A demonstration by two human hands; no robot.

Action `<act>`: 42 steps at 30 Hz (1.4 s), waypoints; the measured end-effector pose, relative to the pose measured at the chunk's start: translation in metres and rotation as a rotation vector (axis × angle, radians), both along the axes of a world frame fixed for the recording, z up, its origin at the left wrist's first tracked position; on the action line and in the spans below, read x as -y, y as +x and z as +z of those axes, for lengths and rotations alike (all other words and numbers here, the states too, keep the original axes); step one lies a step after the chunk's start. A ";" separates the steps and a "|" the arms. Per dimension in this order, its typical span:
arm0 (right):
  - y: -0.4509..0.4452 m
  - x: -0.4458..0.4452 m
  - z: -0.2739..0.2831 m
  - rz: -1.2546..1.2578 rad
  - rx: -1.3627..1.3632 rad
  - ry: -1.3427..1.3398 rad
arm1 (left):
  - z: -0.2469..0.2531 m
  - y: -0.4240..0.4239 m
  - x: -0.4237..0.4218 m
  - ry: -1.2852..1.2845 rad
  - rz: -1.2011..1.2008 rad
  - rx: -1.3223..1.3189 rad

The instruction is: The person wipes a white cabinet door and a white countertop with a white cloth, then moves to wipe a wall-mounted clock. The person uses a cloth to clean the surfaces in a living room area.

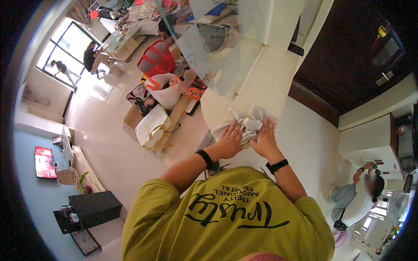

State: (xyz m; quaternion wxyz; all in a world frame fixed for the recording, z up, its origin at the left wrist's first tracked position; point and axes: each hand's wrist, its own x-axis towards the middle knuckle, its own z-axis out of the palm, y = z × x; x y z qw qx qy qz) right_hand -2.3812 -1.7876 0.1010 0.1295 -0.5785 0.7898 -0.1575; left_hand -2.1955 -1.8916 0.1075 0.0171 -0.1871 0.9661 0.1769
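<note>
A bunched light-grey cloth [249,125] lies on a cream surface with a rounded end [215,104]. My left hand [229,140] presses on the cloth's left part, fingers stretched over its folds. Over the right part lies my right hand [265,138], its fingers gripping the edge of the bundle and its thumb turned inward. Both hands hold the cloth close together, with black bands around both wrists. Beyond the cloth, a clear glass panel [225,65] stands by a metal track [249,70] on the cream surface. The underside of the cloth is hidden.
Left of the surface are a red bag [156,58], a white bag [163,89] and an open cardboard box [132,119]. A dark door [352,58] is at upper right. A person [359,202] crouches by a cabinet [365,140] at right; two people are near the far window.
</note>
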 end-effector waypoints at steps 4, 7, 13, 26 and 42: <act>-0.011 0.013 -0.003 0.008 0.014 -0.026 | -0.006 -0.013 -0.002 -0.106 0.056 0.075; -0.025 0.028 -0.010 0.002 -0.112 0.002 | -0.008 -0.027 0.002 -0.140 0.128 -0.029; -0.029 0.056 0.001 -0.067 -0.081 0.123 | -0.022 -0.031 0.021 -0.010 0.173 -0.296; 0.061 0.019 0.024 0.311 0.105 0.159 | 0.001 0.007 0.074 -0.124 0.575 -0.123; 0.133 0.133 0.017 -0.003 0.013 0.352 | -0.032 -0.017 0.216 -0.268 0.179 -0.258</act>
